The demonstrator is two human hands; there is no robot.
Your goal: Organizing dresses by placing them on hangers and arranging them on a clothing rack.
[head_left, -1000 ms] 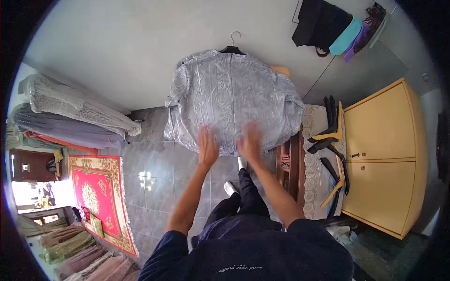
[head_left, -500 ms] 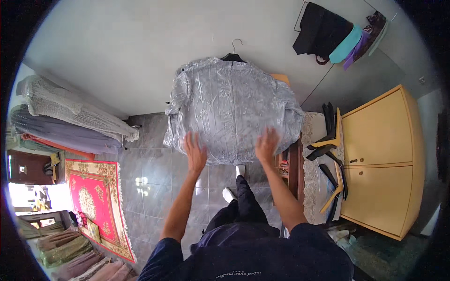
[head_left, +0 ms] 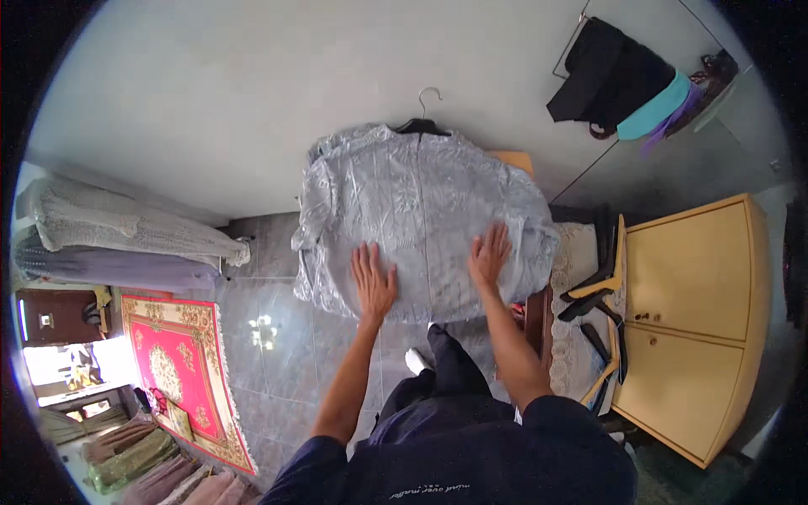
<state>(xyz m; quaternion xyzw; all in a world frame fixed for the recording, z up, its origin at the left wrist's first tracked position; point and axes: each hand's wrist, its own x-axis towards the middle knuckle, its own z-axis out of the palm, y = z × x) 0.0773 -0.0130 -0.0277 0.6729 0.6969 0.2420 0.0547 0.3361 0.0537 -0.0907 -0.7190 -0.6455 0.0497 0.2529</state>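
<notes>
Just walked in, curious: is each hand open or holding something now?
Left hand: open, flat on the grey patterned garment, gripping nothing.
Right hand: open, also on the garment.

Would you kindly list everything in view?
Garment: one, silvery, centre
Its hanger: one, black, garment's neck
Wall: one, grey, top
Floor: one, grey, below garment
Rug: one, red and cream, left
Gowns: several, white and lilac, far left
Other garments: several, brown, green, pink, lower left
Hanging clothes: several, black, turquoise, purple, upper right
Cabinet: one, yellow, right
Loose hangers: several, black and yellow, beside cabinet
Lace cloth: one, cream, under loose hangers
Left hand: one, bare, on garment
Right hand: one, bare, on garment
Legs: two, black, bottom
</notes>
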